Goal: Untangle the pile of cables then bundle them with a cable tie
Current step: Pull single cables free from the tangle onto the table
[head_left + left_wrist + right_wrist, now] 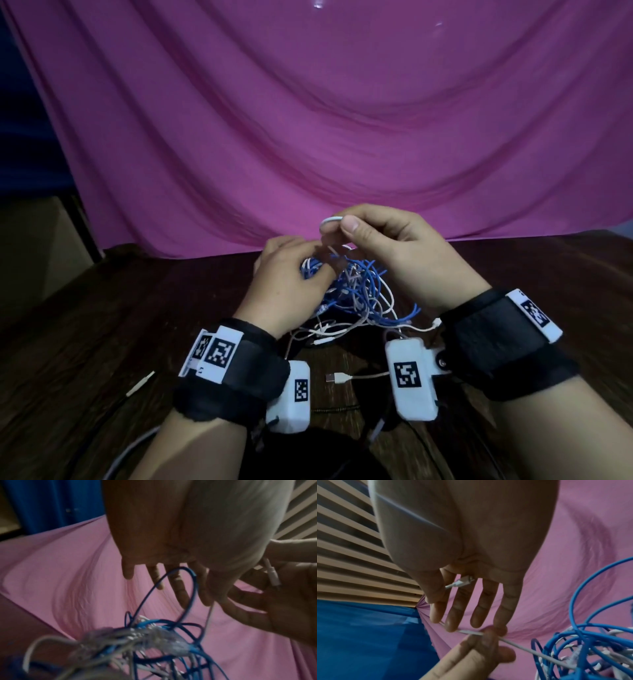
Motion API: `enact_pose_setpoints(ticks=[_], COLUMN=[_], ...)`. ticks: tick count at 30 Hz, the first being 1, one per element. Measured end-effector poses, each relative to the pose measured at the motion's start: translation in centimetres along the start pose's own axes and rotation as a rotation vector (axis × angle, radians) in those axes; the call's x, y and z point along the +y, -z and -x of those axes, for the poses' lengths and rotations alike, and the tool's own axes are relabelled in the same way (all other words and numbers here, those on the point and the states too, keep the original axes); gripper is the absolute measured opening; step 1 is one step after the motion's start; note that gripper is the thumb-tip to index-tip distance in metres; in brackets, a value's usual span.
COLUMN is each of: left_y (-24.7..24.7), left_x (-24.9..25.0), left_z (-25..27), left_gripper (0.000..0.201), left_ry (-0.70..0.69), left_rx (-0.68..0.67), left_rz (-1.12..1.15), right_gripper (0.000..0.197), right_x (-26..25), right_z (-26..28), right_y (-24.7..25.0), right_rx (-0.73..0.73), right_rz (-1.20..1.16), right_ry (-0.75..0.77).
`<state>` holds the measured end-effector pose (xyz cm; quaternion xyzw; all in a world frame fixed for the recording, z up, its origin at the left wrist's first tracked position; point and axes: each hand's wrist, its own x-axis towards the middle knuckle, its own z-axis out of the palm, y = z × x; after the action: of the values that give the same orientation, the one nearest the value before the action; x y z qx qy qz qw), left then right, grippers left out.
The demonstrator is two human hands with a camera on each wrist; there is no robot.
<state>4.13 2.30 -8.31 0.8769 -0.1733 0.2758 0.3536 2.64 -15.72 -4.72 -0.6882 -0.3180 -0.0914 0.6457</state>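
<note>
**Both hands in the cable tangle**

Right hand (390, 246) raised above the pile, thumb and forefinger pinching a bent loop of white cable (329, 221); in the right wrist view, other fingers extended, a white USB plug (462, 581) tucked against the palm. Left hand (291, 274) lower, just left of the right, fingers curled into the top of the tangle; in the right wrist view, fingertips (494, 631) closed on the same white strand (518, 644) running down into the pile. Tangle of blue and white cables (359, 294) resting on the dark wooden table (102, 325), between and below both hands. Loose USB plug (337, 378) lying nearer, between the wrists. Pink cloth (308, 120) hanging behind.
</note>
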Motion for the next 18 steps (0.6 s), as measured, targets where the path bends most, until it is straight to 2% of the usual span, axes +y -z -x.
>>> enact_pose_setpoints(ticks=[4,6,8,11,13,15,18], left_y=[-0.6,-0.4,-0.1,0.5,0.8,1.1,1.8], left_x=[-0.1,-1.1,-2.6,-4.6,-5.4,-6.0,-6.5], left_z=[-0.1,-0.4,-0.7,-1.0,-1.1,-1.0,-0.7], left_gripper=[0.018,0.013,0.019,0.025,0.028,0.031,0.027], left_ry=[0.029,0.113,0.230,0.407,0.456,0.444,0.452], left_rx=[-0.004,0.076,0.200,0.344,0.384,0.335,0.121], left_rz=[0.180,0.281,0.362,0.453,0.411,0.304,0.119], right_gripper=[0.024,0.023,0.021,0.019,0.027,0.033,0.037], right_x=[0.1,0.5,1.6,4.2,6.1,7.5,8.2], right_z=[0.0,0.0,-0.3,-0.7,-0.5,-0.3,-0.6], right_y=[-0.2,0.2,1.0,2.9,3.7,3.5,2.4], right_rx=[-0.029,-0.025,0.073,0.339,0.388,0.324,0.313], right_rz=[0.043,0.080,0.143,0.377,0.482,0.403,0.159], right_ry=[-0.029,-0.055,-0.091,-0.154,-0.256,-0.327,-0.383])
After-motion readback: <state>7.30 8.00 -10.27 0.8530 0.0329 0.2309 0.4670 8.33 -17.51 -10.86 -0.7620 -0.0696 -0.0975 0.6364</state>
